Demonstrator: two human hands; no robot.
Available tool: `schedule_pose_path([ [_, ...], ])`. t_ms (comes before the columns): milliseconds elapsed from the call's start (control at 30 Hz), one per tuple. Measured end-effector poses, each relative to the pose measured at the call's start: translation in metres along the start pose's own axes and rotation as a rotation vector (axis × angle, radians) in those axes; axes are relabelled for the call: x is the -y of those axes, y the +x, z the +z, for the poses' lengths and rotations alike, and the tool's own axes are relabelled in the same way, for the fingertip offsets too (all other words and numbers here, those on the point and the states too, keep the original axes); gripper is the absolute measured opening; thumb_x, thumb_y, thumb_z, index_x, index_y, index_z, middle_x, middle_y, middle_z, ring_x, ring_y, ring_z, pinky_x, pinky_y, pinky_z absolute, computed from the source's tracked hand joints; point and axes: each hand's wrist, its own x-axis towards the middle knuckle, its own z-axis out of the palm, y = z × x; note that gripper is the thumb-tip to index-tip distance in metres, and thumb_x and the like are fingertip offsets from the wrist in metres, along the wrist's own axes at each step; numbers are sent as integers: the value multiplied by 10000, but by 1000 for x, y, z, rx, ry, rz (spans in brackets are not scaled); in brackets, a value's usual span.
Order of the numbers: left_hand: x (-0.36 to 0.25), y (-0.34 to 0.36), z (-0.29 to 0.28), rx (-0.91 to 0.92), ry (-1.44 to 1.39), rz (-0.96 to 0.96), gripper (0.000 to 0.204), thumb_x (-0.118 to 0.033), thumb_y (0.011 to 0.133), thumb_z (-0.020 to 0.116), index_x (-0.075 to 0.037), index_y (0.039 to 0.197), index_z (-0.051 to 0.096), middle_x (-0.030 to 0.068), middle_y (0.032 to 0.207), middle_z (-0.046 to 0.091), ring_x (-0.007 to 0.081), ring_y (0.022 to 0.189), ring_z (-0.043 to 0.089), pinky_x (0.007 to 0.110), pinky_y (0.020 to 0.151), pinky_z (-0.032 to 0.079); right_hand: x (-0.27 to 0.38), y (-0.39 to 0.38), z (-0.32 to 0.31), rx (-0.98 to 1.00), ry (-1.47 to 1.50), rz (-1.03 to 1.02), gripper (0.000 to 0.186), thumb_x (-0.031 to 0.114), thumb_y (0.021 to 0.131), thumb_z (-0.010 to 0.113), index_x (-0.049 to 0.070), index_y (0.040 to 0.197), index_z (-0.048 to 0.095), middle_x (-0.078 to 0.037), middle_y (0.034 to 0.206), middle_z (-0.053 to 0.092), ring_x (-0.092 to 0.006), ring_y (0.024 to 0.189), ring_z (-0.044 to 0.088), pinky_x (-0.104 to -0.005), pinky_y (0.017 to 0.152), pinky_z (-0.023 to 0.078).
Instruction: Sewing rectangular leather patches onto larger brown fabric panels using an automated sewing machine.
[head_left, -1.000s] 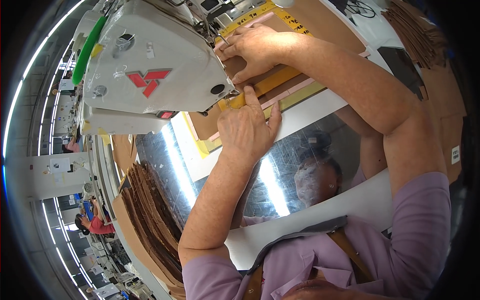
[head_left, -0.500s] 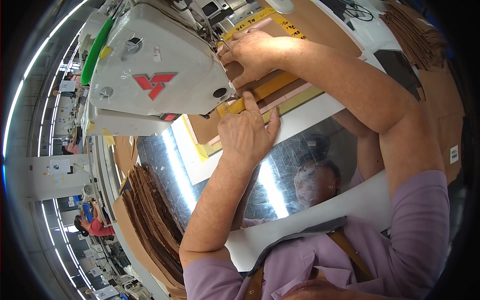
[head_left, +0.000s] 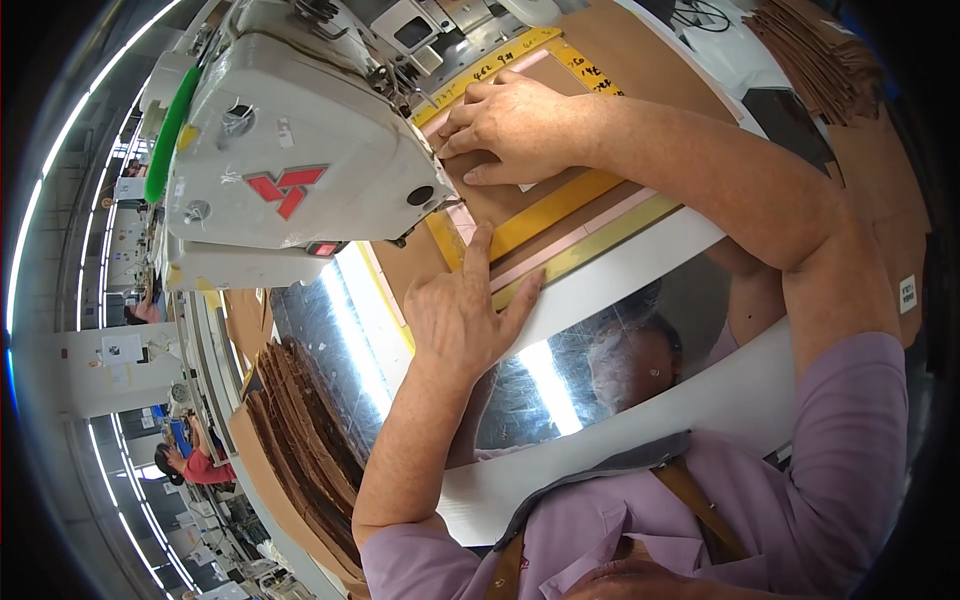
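Note:
A yellow rectangular template frame [head_left: 560, 212] with dark handwritten marks lies over a flat brown panel [head_left: 510, 202] at the sewing machine [head_left: 290, 140]. My right hand [head_left: 520, 130] rests palm down inside the frame, fingers spread on the brown panel. My left hand [head_left: 455, 315] is nearer to me, its index finger pointing to the frame's corner beside the needle area. Its thumb lies along a yellow-green strip [head_left: 590, 245] at the panel's near edge; the other fingers are partly hidden. Pale pink strips [head_left: 565, 245] run beside the yellow ones. The machine's head hides the needle.
A white sheet [head_left: 640, 258] lies under the work, on a shiny metal plate [head_left: 330, 330]. Stacked brown pieces [head_left: 305, 440] stand at the left; another brown pile [head_left: 815, 60] lies far right. Beyond the machine, a person in red [head_left: 205, 467] sits at the left.
The view has shifted slightly. My left hand has drawn toward me, away from the right hand. More of the frame's corner and a pink strip now show beside the machine.

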Motion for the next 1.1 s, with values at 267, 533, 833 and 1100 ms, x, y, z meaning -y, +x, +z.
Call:
schedule_pose_path([
  [267, -3, -22, 5, -58, -132, 90, 758, -457, 847, 760, 72, 1344, 544, 62, 512, 563, 228, 414, 561, 357, 467, 461, 8, -11, -11, 102, -3, -6, 448, 405, 980, 572, 238, 1393, 619, -30, 1335, 612, -220, 1251, 522, -445, 1103, 368],
  [533, -18, -36, -7, 42, -111, 78, 789, -456, 861, 743, 101, 1370, 511, 70, 537, 586, 235, 450, 592, 354, 510, 481, 20, -30, -10, 124, -17, -8, 470, 363, 1002, 540, 169, 1429, 579, -24, 1324, 624, -206, 1249, 520, -401, 1094, 361],
  [833, -33, -58, -10, 87, -106, 108, 859, -454, 878, 733, 149, 1411, 435, 52, 579, 611, 208, 445, 581, 334, 512, 470, 38, -49, 2, -13, -78, -82, 480, 360, 995, 547, 96, 1392, 602, -28, 1327, 624, -170, 1231, 522, -362, 1075, 375],
  [1100, -42, -71, -15, 76, -157, 153, 885, -434, 885, 739, 175, 1427, 396, 50, 570, 597, 194, 448, 579, 330, 512, 464, 48, -59, -2, -13, -117, -234, 445, 322, 966, 605, 17, 1286, 649, -91, 1354, 608, -195, 1278, 529, -361, 1109, 394],
])
